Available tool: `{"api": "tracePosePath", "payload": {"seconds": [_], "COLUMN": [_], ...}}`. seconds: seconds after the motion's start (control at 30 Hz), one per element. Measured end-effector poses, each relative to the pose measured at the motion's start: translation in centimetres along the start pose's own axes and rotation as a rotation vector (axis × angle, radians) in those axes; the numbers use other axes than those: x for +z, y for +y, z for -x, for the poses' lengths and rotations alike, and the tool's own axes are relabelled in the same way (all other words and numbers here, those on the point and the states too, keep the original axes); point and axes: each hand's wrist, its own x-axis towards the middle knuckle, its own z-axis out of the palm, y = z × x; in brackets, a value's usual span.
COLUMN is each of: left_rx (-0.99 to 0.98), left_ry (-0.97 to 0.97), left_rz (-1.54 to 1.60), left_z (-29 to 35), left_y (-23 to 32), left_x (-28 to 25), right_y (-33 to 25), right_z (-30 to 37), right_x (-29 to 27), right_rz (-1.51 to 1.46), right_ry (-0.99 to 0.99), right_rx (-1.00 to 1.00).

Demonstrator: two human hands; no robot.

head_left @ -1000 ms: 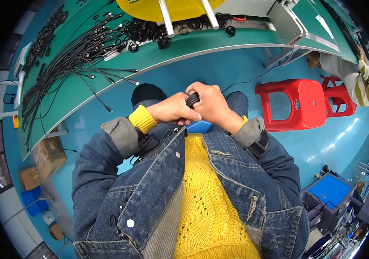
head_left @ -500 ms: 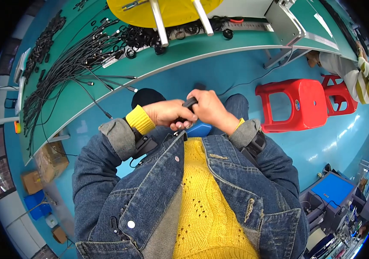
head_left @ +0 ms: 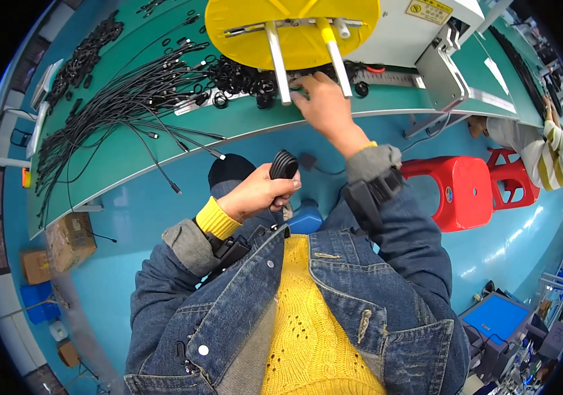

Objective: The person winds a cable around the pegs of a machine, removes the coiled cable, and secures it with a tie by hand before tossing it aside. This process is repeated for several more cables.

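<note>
My left hand (head_left: 260, 191) is closed around a folded bundle of black cable (head_left: 284, 164), whose looped end sticks up above the fist. Over the front of the green table, my right hand (head_left: 326, 108) reaches into a pile of small black rings (head_left: 232, 78). Its thumb stands apart from the fingers, and some fingertips are partly hidden. Two silver rods (head_left: 276, 62) come down on either side of this hand from a round yellow disc (head_left: 291, 33). Left of the pile, many loose black cables (head_left: 110, 99) lie spread, several ends hanging over the edge.
A steel ruler (head_left: 393, 79) and a metal bracket (head_left: 441, 72) sit right of the rods on the green table (head_left: 255, 122). Red stools (head_left: 459, 193) stand at the right, near another person's striped sleeve (head_left: 561, 155). Cardboard boxes (head_left: 71, 241) are under the table's left end.
My right hand has left the cable bundle and moved forward to the black rings. My left hand still holds the bundle, now upright. The view has shifted slightly.
</note>
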Motion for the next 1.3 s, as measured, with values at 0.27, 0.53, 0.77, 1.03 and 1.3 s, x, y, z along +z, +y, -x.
{"api": "tracePosePath", "payload": {"seconds": [0.27, 0.53, 0.77, 1.03, 1.3], "left_rx": [0.271, 0.375, 0.442, 0.438, 0.605], "left_ry": [0.272, 0.266, 0.279, 0.334, 0.384], "left_rz": [0.053, -0.325, -0.362, -0.533, -0.559], "left_z": [0.8, -0.4, -0.1, 0.8, 0.1], "left_y": [0.2, -0.8, -0.1, 0.4, 0.8], "left_x": [-0.8, 0.6, 1.6, 1.1, -1.0], "right_y": [-3.1, -5.6, -5.6, -6.3, -7.3], "right_z": [3.6, 9.4, 9.9, 10.4, 12.2], "right_x": [-2.1, -5.7, -6.8, -6.7, -7.9], "right_rz": [-0.618, -1.122, -1.193, -1.168, -1.433], "right_ry": [-0.149, -0.348, -0.413, -0.485, -0.674], "right_rx": [0.232, 0.585, 0.665, 0.623, 0.392]}}
